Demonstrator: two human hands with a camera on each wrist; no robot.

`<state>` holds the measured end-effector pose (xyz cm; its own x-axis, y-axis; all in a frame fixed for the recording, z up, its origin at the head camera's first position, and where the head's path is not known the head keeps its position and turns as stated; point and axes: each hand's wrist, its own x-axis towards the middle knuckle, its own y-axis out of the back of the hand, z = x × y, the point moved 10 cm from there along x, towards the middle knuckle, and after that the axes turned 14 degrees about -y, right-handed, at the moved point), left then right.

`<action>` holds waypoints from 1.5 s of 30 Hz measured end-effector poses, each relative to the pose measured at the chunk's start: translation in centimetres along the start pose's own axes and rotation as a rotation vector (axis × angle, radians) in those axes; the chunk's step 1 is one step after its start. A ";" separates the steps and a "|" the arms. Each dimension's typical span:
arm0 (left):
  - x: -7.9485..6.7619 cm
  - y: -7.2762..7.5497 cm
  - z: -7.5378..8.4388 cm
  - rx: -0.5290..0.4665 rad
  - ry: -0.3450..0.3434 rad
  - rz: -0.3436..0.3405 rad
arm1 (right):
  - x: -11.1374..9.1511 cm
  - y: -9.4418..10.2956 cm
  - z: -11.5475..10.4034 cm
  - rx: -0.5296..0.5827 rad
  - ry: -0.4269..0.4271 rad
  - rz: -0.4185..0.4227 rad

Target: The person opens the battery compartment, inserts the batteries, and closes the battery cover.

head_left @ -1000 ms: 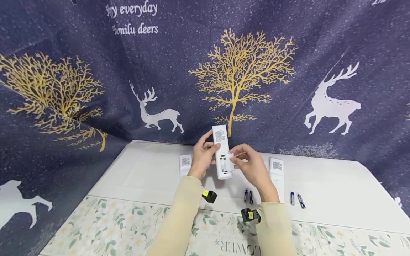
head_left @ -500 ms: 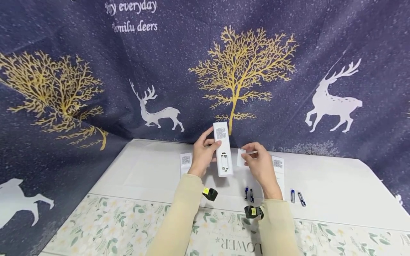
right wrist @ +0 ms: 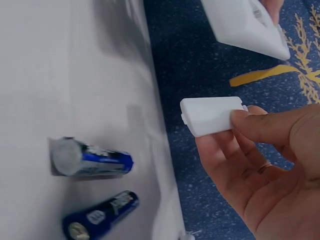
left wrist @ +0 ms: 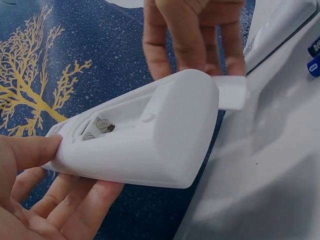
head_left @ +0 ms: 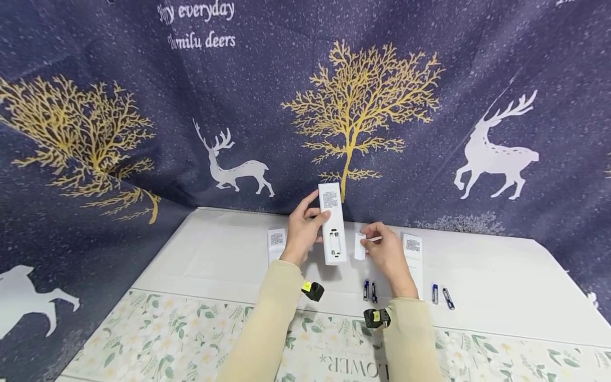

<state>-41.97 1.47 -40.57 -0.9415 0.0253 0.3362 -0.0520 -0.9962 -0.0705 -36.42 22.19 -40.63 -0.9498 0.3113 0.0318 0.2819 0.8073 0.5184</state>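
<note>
In the right hand (head_left: 390, 257), apparently a battery cover (right wrist: 209, 115).

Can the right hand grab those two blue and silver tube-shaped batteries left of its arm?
Probably not yet: the right hand pinches a white rectangular plastic cover. Nothing seems to block the way to the batteries, so putting that down would likely help.
</note>
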 end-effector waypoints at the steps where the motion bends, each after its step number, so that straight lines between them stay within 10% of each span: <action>1: 0.0 0.0 0.0 0.001 0.001 0.001 | 0.1 -0.1 0.2 -0.010 -0.007 -0.003; 24: -0.3 0.1 0.3 0.031 -0.002 0.007 | 0.7 -2.2 3.5 -0.170 -0.145 -0.097; 45: -0.3 0.2 0.9 0.003 -0.013 -0.002 | -0.2 -0.9 1.1 -0.227 -0.062 -0.098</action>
<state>-41.37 1.23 -39.89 -0.9370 0.0265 0.3484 -0.0531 -0.9963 -0.0672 -36.32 21.99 -42.06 -0.9590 0.2727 -0.0767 0.1445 0.7038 0.6955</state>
